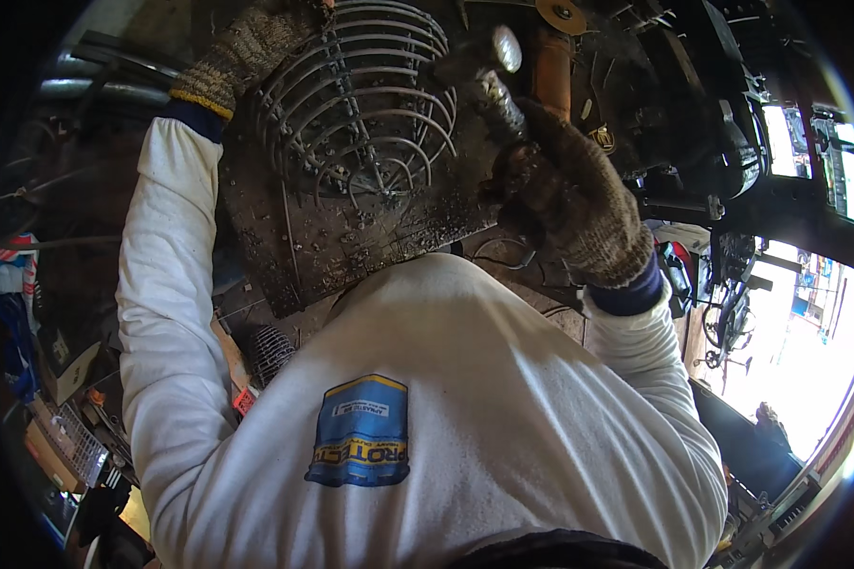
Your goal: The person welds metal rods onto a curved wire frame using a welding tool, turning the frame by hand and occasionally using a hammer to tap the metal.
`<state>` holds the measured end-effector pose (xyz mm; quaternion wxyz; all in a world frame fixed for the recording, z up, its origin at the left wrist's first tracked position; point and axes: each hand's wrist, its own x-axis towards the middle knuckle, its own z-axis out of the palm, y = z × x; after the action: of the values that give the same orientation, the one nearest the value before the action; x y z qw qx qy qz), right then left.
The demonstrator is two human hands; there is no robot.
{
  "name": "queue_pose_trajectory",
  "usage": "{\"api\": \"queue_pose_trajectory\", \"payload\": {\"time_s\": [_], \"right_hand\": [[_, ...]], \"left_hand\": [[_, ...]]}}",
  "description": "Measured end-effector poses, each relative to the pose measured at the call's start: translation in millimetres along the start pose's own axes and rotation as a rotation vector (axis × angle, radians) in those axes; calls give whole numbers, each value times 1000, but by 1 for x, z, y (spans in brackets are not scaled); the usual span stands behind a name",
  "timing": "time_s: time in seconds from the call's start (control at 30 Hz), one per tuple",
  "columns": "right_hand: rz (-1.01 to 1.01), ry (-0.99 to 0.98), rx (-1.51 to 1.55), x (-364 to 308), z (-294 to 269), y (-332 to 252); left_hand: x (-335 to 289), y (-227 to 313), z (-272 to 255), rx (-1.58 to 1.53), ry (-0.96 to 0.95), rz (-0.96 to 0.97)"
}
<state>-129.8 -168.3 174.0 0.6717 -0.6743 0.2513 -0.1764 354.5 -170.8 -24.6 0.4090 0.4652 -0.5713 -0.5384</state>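
Note:
A round cage of curved metal rods [361, 104] rests on the dark metal work table [256, 232], its rods joined by straight ribs. At its far left side, my left hand [266, 43], in a brown knit glove, is closed on the cage's edge; the fingertips are partly cut off by the top of the picture. My right hand [579, 194], in a matching soiled glove, grips a hammer [495, 100] by the handle. The hammer's metal head is raised just right of the cage, apart from it and slightly blurred.
Small dark crumbs and bits litter the table top. An orange-brown cylinder [552, 71] stands beyond the hammer, with a tan disc [562, 14] above it. Dark machinery [731, 133] lines the right side. A small wire mesh piece [273, 351] lies below the table's near left edge.

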Motion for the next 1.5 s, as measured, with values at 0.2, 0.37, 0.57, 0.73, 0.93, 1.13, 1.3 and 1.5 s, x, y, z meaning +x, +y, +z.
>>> {"api": "queue_pose_trajectory", "payload": {"time_s": [0.2,0.37,0.57,0.73,0.93,1.13,1.3,1.5], "right_hand": [[168,-191,-198,23,-2,-17],[83,-274,-348,23,-19,-15],[8,-105,552,23,-17,-16],[295,-243,508,18,-41,-20],[-410,-167,67,15,-26,-3],[9,-257,-33,9,-30,-25],[-422,-251,-297,18,-25,10],[-100,-301,-522,11,-28,0]], "left_hand": [[14,23,17,-1213,-301,92],[14,78,70,-890,58,152],[6,84,76,-992,55,196],[16,67,61,-916,8,148],[3,58,51,-922,-14,163],[12,52,43,-980,-72,159],[6,39,32,-1128,-168,116],[9,33,34,-1134,-156,84]]}}
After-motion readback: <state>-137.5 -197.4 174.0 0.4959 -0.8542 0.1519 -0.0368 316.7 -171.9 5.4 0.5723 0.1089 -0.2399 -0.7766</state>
